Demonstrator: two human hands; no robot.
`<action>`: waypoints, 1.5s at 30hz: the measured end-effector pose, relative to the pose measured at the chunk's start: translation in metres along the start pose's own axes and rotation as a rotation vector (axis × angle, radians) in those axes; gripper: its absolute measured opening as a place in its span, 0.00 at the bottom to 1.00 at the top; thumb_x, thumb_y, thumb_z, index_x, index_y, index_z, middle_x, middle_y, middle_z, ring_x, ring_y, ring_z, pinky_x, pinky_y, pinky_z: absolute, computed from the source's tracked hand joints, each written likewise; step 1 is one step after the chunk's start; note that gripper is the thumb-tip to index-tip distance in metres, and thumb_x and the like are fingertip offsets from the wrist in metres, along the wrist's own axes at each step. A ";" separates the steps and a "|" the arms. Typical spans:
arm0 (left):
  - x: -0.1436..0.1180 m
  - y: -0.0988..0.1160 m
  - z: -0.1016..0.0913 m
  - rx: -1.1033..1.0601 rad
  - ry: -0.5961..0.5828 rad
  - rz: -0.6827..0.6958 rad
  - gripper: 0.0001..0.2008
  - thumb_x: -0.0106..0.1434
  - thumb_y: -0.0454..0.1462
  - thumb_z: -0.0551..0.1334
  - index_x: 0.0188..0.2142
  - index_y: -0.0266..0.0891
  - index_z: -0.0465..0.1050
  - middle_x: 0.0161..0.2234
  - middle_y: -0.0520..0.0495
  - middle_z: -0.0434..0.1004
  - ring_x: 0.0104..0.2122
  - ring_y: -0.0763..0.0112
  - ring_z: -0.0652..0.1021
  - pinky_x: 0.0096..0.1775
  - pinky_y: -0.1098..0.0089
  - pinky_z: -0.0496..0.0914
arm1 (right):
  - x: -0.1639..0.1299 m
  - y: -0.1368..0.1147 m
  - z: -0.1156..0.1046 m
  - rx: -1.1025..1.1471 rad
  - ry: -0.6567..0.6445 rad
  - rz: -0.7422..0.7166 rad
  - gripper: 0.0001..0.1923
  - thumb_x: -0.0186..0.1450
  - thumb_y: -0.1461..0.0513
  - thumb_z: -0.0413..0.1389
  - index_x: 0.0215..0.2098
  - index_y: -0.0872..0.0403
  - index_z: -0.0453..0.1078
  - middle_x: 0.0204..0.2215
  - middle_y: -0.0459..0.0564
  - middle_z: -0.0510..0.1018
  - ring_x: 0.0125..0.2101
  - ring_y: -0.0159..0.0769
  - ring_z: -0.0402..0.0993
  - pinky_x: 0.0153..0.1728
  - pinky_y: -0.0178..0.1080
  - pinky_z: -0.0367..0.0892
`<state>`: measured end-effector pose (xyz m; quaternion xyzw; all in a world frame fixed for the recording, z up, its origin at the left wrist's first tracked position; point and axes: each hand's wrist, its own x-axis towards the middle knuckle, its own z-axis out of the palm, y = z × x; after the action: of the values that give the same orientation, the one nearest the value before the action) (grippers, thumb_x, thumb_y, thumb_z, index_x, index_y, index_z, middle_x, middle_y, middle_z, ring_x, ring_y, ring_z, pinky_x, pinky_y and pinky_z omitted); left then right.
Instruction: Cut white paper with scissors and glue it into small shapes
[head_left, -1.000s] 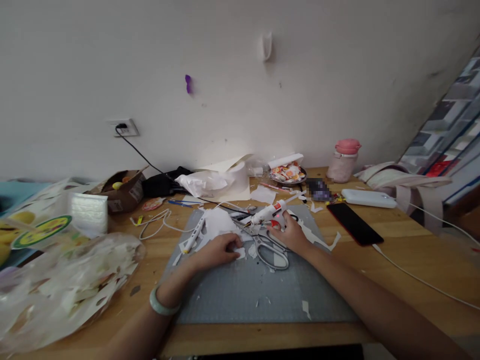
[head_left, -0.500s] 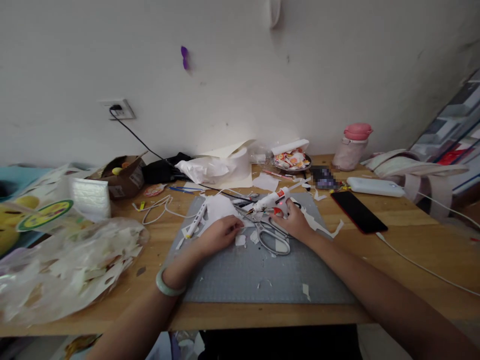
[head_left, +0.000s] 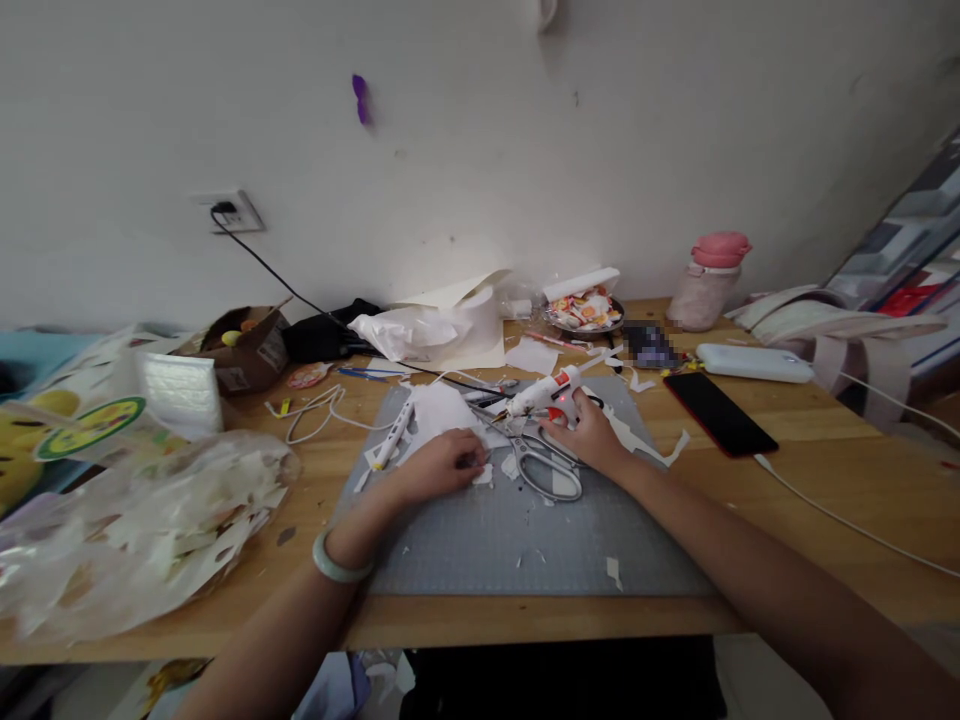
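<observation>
My right hand [head_left: 592,432] is closed round the handle of a white hot glue gun [head_left: 541,396] with orange parts and a small red light. The gun's nozzle points left and down, over the grey cutting mat. My left hand [head_left: 448,462] lies low on the mat with its fingers curled in. Whatever its fingertips hold, if anything, is hidden. A white paper scrap [head_left: 484,475] lies at those fingertips, and a larger white paper piece [head_left: 442,408] is behind the hand. Grey-handled scissors [head_left: 551,478] lie between my hands, just below the glue gun.
A white pen-shaped tool [head_left: 393,434] lies left on the cutting mat [head_left: 525,560]. To the right are a phone [head_left: 720,414], a white power bank [head_left: 754,362] and a pink-lidded bottle [head_left: 705,290]. A plastic bag of paper scraps [head_left: 150,530] covers the left side.
The fingers of my left hand have curled further in, near the paper scrap. My right hand stays at the glue gun, with little movement. The view has shifted slightly.
</observation>
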<state>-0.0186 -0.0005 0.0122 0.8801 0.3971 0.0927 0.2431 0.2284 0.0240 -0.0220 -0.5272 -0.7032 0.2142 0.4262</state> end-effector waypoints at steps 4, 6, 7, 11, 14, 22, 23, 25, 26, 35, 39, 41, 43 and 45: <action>-0.001 0.004 0.000 -0.056 -0.005 -0.104 0.05 0.60 0.34 0.54 0.29 0.37 0.68 0.27 0.50 0.70 0.28 0.70 0.70 0.32 0.70 0.63 | 0.000 0.001 0.000 0.000 0.004 -0.011 0.18 0.52 0.54 0.58 0.38 0.54 0.65 0.31 0.51 0.76 0.28 0.38 0.72 0.30 0.39 0.68; -0.001 0.006 0.000 -0.084 0.013 -0.147 0.06 0.61 0.35 0.53 0.30 0.37 0.67 0.27 0.50 0.69 0.27 0.71 0.69 0.30 0.71 0.62 | 0.000 0.002 0.001 0.000 0.013 -0.016 0.18 0.52 0.54 0.58 0.38 0.54 0.65 0.31 0.50 0.76 0.28 0.38 0.72 0.30 0.38 0.68; -0.001 0.006 0.000 -0.094 0.025 -0.156 0.07 0.61 0.36 0.53 0.30 0.37 0.66 0.27 0.50 0.69 0.27 0.71 0.69 0.30 0.71 0.62 | 0.000 0.003 0.001 -0.001 0.017 -0.023 0.17 0.52 0.54 0.58 0.38 0.54 0.65 0.31 0.50 0.76 0.29 0.38 0.73 0.30 0.38 0.68; -0.002 0.007 0.000 -0.118 0.073 -0.169 0.09 0.63 0.39 0.51 0.32 0.37 0.66 0.27 0.50 0.69 0.27 0.70 0.69 0.31 0.71 0.63 | 0.000 0.006 0.003 -0.004 0.021 -0.035 0.18 0.53 0.54 0.58 0.38 0.54 0.65 0.31 0.50 0.76 0.29 0.38 0.73 0.30 0.38 0.68; -0.002 0.008 0.001 -0.116 0.123 -0.175 0.10 0.64 0.40 0.49 0.35 0.38 0.65 0.30 0.48 0.71 0.29 0.68 0.71 0.33 0.70 0.64 | 0.000 0.006 0.003 0.011 0.015 -0.021 0.19 0.52 0.54 0.58 0.39 0.54 0.64 0.31 0.50 0.76 0.28 0.38 0.72 0.28 0.37 0.67; -0.003 0.006 0.005 -0.182 0.243 -0.259 0.09 0.66 0.41 0.47 0.36 0.40 0.61 0.26 0.51 0.74 0.28 0.68 0.74 0.33 0.69 0.65 | 0.000 0.006 0.003 0.018 0.001 -0.012 0.19 0.52 0.54 0.58 0.39 0.54 0.64 0.32 0.52 0.76 0.30 0.39 0.73 0.31 0.39 0.68; -0.003 0.006 0.005 -0.173 0.255 -0.254 0.09 0.66 0.41 0.48 0.36 0.40 0.61 0.26 0.51 0.73 0.27 0.68 0.73 0.33 0.69 0.65 | 0.000 0.006 0.003 0.016 0.001 -0.013 0.19 0.52 0.54 0.58 0.40 0.54 0.64 0.32 0.52 0.76 0.30 0.39 0.73 0.30 0.39 0.68; -0.002 0.005 0.006 -0.155 0.281 -0.240 0.08 0.65 0.41 0.49 0.36 0.40 0.62 0.26 0.51 0.72 0.27 0.69 0.72 0.32 0.70 0.64 | 0.001 0.007 0.004 0.000 0.006 -0.021 0.20 0.52 0.54 0.58 0.39 0.55 0.65 0.31 0.52 0.76 0.30 0.39 0.73 0.30 0.38 0.68; -0.002 0.005 0.006 -0.152 0.294 -0.234 0.08 0.65 0.40 0.49 0.36 0.39 0.62 0.27 0.51 0.71 0.27 0.69 0.71 0.31 0.70 0.64 | 0.001 0.007 0.004 -0.012 0.012 -0.027 0.19 0.52 0.54 0.58 0.39 0.55 0.65 0.31 0.52 0.76 0.30 0.39 0.73 0.30 0.39 0.68; -0.002 0.000 0.009 -0.202 0.397 -0.169 0.07 0.64 0.40 0.50 0.34 0.39 0.61 0.26 0.52 0.67 0.27 0.71 0.68 0.30 0.72 0.63 | -0.001 0.006 0.003 -0.062 0.025 -0.031 0.17 0.53 0.55 0.57 0.38 0.54 0.65 0.31 0.51 0.76 0.30 0.39 0.73 0.30 0.38 0.67; -0.003 -0.001 0.010 -0.241 0.432 -0.147 0.07 0.64 0.40 0.50 0.34 0.40 0.61 0.25 0.54 0.66 0.25 0.73 0.68 0.29 0.72 0.62 | -0.002 0.008 0.004 -0.106 0.036 -0.056 0.17 0.54 0.54 0.57 0.39 0.53 0.65 0.32 0.51 0.76 0.33 0.41 0.74 0.32 0.39 0.67; -0.003 0.000 0.010 -0.257 0.447 -0.147 0.07 0.64 0.40 0.50 0.34 0.40 0.61 0.25 0.54 0.65 0.25 0.73 0.67 0.29 0.73 0.62 | -0.002 0.008 0.005 -0.125 0.039 -0.065 0.18 0.54 0.54 0.57 0.40 0.53 0.65 0.33 0.52 0.76 0.33 0.42 0.74 0.33 0.39 0.67; -0.004 0.001 0.010 -0.265 0.460 -0.150 0.07 0.64 0.40 0.50 0.34 0.40 0.61 0.25 0.54 0.65 0.25 0.73 0.67 0.29 0.73 0.62 | -0.002 0.007 0.005 -0.136 0.034 -0.052 0.19 0.54 0.53 0.57 0.40 0.53 0.65 0.32 0.52 0.76 0.33 0.42 0.74 0.32 0.39 0.67; -0.004 0.001 0.010 -0.271 0.465 -0.149 0.07 0.64 0.40 0.50 0.34 0.40 0.61 0.25 0.54 0.65 0.25 0.73 0.68 0.29 0.73 0.62 | -0.002 0.007 0.004 -0.128 0.027 -0.034 0.18 0.54 0.53 0.57 0.40 0.53 0.65 0.31 0.52 0.76 0.31 0.42 0.74 0.31 0.39 0.67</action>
<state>-0.0173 -0.0075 0.0040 0.7631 0.4897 0.3265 0.2670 0.2288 0.0255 -0.0300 -0.5444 -0.7184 0.1542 0.4046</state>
